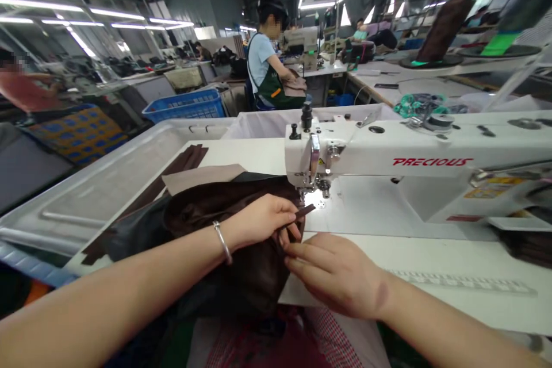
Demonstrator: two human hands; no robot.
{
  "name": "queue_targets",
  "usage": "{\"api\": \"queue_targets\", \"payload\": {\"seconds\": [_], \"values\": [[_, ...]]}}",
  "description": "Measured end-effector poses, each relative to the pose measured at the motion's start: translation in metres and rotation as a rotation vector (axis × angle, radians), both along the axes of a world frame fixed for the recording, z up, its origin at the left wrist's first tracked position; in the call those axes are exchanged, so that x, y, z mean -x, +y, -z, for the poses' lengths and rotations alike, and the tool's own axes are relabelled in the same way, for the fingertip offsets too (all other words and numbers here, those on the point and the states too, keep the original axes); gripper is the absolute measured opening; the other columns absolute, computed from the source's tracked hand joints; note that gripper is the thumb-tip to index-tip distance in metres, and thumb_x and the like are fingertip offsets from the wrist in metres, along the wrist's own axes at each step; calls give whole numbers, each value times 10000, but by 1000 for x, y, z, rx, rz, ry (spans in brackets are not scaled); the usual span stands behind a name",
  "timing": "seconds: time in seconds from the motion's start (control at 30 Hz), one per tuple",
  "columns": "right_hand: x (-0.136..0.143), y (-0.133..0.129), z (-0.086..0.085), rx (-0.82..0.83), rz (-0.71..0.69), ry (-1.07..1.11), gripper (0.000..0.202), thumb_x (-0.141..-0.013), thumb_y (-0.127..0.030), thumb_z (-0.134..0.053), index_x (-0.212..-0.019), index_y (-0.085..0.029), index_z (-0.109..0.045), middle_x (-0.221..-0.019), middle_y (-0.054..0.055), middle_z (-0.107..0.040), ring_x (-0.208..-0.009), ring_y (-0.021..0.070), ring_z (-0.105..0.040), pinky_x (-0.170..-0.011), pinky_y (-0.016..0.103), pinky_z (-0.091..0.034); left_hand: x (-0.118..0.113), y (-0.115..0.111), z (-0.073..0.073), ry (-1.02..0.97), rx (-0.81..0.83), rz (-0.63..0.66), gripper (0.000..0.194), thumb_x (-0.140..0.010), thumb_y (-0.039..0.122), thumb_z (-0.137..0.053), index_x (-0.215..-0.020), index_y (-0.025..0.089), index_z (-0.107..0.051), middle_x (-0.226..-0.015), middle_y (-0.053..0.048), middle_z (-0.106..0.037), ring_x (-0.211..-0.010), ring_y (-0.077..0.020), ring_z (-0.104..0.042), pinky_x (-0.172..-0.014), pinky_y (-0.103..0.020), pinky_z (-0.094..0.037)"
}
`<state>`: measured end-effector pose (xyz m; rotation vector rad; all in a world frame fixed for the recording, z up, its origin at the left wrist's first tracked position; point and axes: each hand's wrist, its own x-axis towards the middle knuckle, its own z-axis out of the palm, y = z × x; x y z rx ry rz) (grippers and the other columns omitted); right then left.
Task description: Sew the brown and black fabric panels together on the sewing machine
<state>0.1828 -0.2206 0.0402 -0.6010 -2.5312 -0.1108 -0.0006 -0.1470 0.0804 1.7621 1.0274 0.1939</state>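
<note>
1. While the machine's (302, 155) lamp shines, brown piece (259, 279): bunched left of the machine head, drooping over the bench's (431, 253) front edge.
2. Progress, by judgement: piece seemingly part made; strip (309, 210) end juts free beside the lit plate, so its fixing looks unfinished. Seams done: too small to tell.
3. Spare strips (187, 162): loose along the bench's left edge, apparently unused.
4. Left hand (267, 219): back up, thumb and fingers pinching the strip; forearm slanting in from front left, bracelet (222, 242) at wrist.
5. Right hand (338, 270): back up, fingers stretched left to the piece's edge, near the left fingertips; grip cannot be told.
6. Ruler (470, 282): near the front edge, beyond the right forearm.
</note>
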Motion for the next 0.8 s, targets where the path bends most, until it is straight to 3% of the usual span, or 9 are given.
{"api": "queue_targets", "payload": {"seconds": [0.07, 0.13, 0.27, 0.4, 0.53, 0.7, 0.8], "values": [[-15, 22, 7, 60, 85, -82, 271, -904, -199, -467, -1125, -180, -622, -978, 60, -650, -834, 167, -558, -735, 314, -463, 7, 20, -1, 190, -252, 79, 186, -899, 246, -442, -901, 138, -594, -752, -31, -709, -528, -118, -615, -523, -225, -472], [-24, 44, 18, 97, 192, -123, 284, -905, -209, -459, -1129, -188, -631, -869, 53, -636, -779, 174, -556, -688, 321, -444, 7, 37, 5, 307, -462, 89, 177, -890, 240, -472, -798, 147, -590, -693, -28, -685, -588, -146, -631, -592, -250, -479], [-27, 68, 38, 126, 351, -104, 313, -945, -226, -410, -1158, -167, -630, -806, 63, -610, -707, 172, -549, -632, 313, -412, -4, 53, 31, 349, -663, 37, 201, -922, 256, -454, -820, 149, -592, -875, -85, -680, -857, -211, -646, -782, -310, -470], [-28, 66, 43, 167, 402, -103, 293, -948, -274, -423, -1137, -200, -634, -821, 49, -615, -714, 171, -559, -637, 312, -414, -7, 55, 51, 386, -732, 41, 207, -919, 313, -487, -826, 161, -592, -859, -76, -669, -849, -229, -639, -766, -323, -475], [-29, 63, 42, 190, 484, -101, 300, -940, -282, -433, -1162, -182, -607, -906, 69, -648, -754, 203, -590, -651, 349, -433, -2, 56, 55, 385, -766, 40, 227, -926, 344, -479, -830, 171, -590, -809, -54, -649, -770, -222, -626, -699, -327, -483], [-25, 64, 43, 180, 507, -127, 293, -949, -291, -416, -1137, -200, -623, -906, 50, -656, -732, 204, -612, -603, 345, -438, 0, 58, 59, 187, -847, 41, 93, -879, 247, -583, -915, 180, -637, -945, -35, -650, -872, -175, -617, -794, -295, -496], [-26, 65, 45, 172, 520, -124, 296, -949, -307, -419, -1154, -216, -612, -951, 56, -659, -741, 202, -621, -571, 330, -434, 0, 60, 61, 84, -837, 67, 125, -880, 167, -568, -953, 194, -666, -956, -16, -665, -912, -156, -616, -850, -289, -498]]}}
